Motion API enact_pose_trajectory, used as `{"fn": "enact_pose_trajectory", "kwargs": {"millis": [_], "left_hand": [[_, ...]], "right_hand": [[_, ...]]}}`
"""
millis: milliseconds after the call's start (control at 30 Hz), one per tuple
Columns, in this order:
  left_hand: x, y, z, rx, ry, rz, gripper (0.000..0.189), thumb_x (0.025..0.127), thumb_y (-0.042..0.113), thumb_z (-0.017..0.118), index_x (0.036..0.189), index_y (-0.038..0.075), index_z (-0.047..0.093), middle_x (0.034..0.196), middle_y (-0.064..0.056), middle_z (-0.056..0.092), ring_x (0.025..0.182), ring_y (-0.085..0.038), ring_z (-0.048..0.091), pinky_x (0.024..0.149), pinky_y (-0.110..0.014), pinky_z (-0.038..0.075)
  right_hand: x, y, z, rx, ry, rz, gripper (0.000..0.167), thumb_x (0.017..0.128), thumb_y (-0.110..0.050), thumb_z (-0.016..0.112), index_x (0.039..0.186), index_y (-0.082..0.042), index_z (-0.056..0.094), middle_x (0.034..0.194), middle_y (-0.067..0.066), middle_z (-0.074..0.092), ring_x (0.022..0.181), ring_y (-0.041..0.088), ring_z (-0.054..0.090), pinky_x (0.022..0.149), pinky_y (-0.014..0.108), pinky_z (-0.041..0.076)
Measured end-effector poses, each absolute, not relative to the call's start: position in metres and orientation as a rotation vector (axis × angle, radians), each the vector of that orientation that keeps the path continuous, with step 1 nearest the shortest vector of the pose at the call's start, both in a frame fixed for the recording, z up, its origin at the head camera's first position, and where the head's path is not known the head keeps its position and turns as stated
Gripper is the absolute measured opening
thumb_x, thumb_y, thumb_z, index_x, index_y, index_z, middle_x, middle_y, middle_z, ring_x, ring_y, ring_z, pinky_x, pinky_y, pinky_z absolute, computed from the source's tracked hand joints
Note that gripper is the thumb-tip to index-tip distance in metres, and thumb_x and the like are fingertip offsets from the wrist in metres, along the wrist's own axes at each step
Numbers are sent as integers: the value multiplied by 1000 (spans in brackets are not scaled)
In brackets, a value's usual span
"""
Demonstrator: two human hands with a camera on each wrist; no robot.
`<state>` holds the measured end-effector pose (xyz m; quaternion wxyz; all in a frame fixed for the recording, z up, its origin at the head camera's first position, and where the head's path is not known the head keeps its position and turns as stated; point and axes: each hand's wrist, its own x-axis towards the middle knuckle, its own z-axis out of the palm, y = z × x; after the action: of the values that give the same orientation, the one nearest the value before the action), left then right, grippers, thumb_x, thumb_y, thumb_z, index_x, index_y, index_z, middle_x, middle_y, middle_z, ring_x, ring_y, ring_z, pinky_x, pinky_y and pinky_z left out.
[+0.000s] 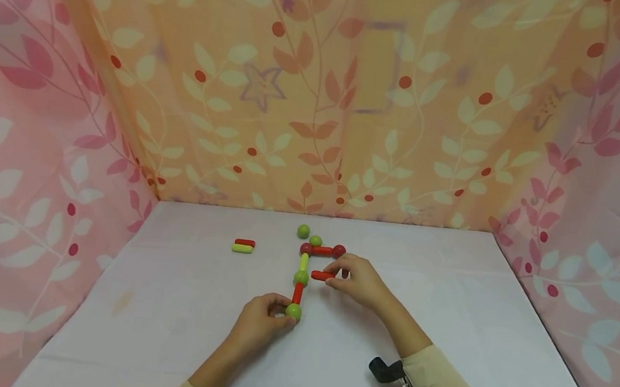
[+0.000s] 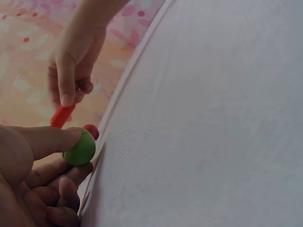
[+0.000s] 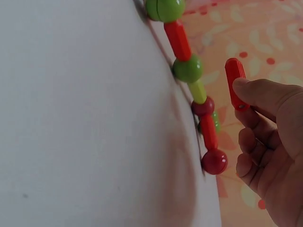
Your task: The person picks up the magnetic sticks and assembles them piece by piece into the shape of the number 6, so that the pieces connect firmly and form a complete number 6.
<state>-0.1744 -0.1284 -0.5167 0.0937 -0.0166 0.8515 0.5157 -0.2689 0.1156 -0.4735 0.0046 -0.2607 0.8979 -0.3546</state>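
A chain of balls and short rods lies on the white table. From its near end run a green ball [image 1: 294, 311], a red rod [image 1: 297, 293], another green ball [image 1: 301, 278], a yellow-green rod [image 1: 304, 262] and a dark red ball [image 1: 306, 250]. There it turns right along a red rod [image 1: 323, 251] to a second dark red ball [image 1: 340, 251]. My left hand [image 1: 262, 322] pinches the near green ball between thumb and fingers. My right hand [image 1: 359, 280] pinches a loose red rod [image 3: 235, 84] by one end, its free end pointing at the middle green ball.
Two loose green balls, one farther back [image 1: 303, 231] and one beside the chain's corner [image 1: 316, 241], sit behind the chain. To the left lie a red rod [image 1: 245, 243] and a yellow-green rod [image 1: 242, 249] side by side. Patterned curtains [image 1: 320, 94] enclose the table.
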Motion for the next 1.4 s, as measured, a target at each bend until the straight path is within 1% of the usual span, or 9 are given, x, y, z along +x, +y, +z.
{"fn": "enact_pose_trajectory", "kwargs": {"millis": [167, 400, 700, 967, 1200, 1400], "left_hand": [[-173, -127, -517, -27, 2557, 1522, 35, 69, 39, 78, 99, 27, 63, 90, 11, 64, 72, -18, 48, 53, -27, 39], [-172, -128, -518, 12, 2591, 1527, 34, 69, 36, 78, 99, 26, 64, 90, 11, 65, 69, -17, 48, 53, -26, 40], [-171, -126, -515, 4, 2583, 1515, 34, 70, 38, 77, 99, 28, 63, 90, 12, 64, 69, -17, 49, 53, -26, 41], [-170, -125, -514, -19, 2576, 1510, 35, 68, 38, 78, 97, 27, 63, 90, 11, 64, 71, -17, 48, 53, -27, 41], [-170, -123, -515, -11, 2598, 1512, 35, 67, 38, 79, 96, 27, 63, 89, 12, 64, 65, -16, 48, 50, -26, 40], [-169, -123, -515, -13, 2611, 1492, 35, 67, 39, 79, 96, 27, 63, 90, 12, 63, 62, -16, 48, 48, -26, 39]], "right_hand": [[-283, 117, -483, -792, 2821, -1097, 18, 74, -29, 76, 91, -30, 69, 81, -12, 58, 73, 12, 51, 60, 28, 44], [-293, 117, -496, -743, 2763, -1107, 18, 75, -22, 75, 91, -27, 70, 79, -11, 60, 71, 13, 51, 60, 27, 45], [-294, 113, -506, -765, 2718, -1105, 16, 76, -27, 74, 91, -26, 70, 81, -8, 57, 74, 13, 52, 63, 28, 45], [-293, 110, -508, -736, 2706, -1103, 18, 75, -28, 75, 92, -29, 69, 81, -10, 59, 76, 13, 51, 65, 29, 45], [-293, 108, -508, -734, 2670, -1139, 19, 75, -25, 75, 93, -25, 70, 84, -11, 61, 78, 13, 53, 67, 28, 46], [-292, 109, -508, -729, 2666, -1114, 19, 75, -25, 76, 93, -25, 69, 85, -11, 61, 80, 12, 52, 70, 28, 46]]}}
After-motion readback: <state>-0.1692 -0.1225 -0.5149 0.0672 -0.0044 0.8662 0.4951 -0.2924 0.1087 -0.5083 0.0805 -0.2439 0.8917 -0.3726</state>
